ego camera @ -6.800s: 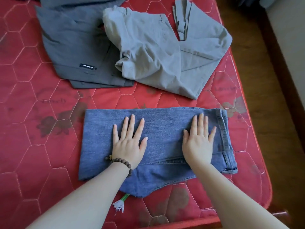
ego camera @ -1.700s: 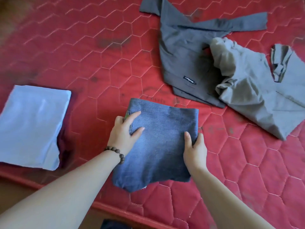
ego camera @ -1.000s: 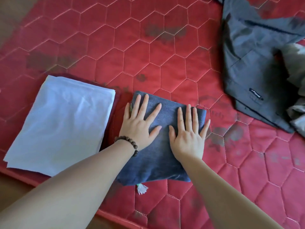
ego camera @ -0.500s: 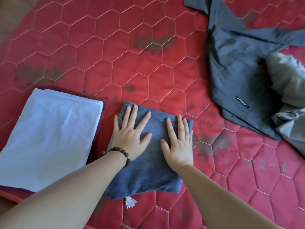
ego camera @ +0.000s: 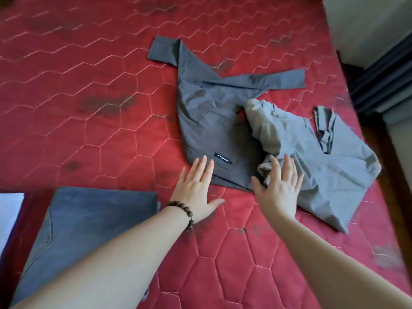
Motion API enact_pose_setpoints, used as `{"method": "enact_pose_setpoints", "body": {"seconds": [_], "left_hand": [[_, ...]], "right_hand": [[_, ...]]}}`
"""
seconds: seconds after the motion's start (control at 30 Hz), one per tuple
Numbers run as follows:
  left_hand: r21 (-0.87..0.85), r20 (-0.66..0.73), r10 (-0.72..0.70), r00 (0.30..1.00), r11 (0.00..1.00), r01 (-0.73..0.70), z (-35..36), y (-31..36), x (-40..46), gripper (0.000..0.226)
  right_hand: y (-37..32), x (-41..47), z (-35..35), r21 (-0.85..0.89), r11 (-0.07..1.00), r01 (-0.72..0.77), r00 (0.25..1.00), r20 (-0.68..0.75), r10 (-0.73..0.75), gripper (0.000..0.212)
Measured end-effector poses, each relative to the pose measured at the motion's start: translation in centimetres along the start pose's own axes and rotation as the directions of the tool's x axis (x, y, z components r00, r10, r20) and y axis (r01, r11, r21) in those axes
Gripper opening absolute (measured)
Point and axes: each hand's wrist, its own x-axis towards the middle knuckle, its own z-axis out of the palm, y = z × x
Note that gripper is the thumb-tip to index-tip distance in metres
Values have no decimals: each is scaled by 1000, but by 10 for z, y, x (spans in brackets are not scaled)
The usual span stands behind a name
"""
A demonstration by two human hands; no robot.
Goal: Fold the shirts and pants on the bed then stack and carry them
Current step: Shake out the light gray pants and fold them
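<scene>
Left hand (ego camera: 196,192) and right hand (ego camera: 278,192): fingers spread, holding nothing, over dark shirt (ego camera: 209,121) and grey garment (ego camera: 330,166), mid-bed (ego camera: 89,85).

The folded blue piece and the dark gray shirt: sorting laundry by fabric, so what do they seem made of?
Folded blue piece: likely denim, matte, with a heavy stitched seam. Dark gray shirt: thin, smooth woven cloth, perhaps cotton or a blend, lying flat with soft creases and a small sewn label.
</scene>
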Motion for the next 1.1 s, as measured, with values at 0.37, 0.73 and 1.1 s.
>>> {"method": "enact_pose_setpoints", "body": {"seconds": [0.37,0.73,1.1], "left_hand": [[267,237,-211,948,953,145,59,29,88,134],[287,318,-252,914,944,161,59,29,101,144],[308,259,-222,940,942,137,55,32,92,139]], "right_hand": [[99,87,34,-130,967,-220,866,430,255,112],[96,102,66,-155,941,-302,896,292,336,65],[100,21,38,-157,970,-186,933,280,225,48]]}}
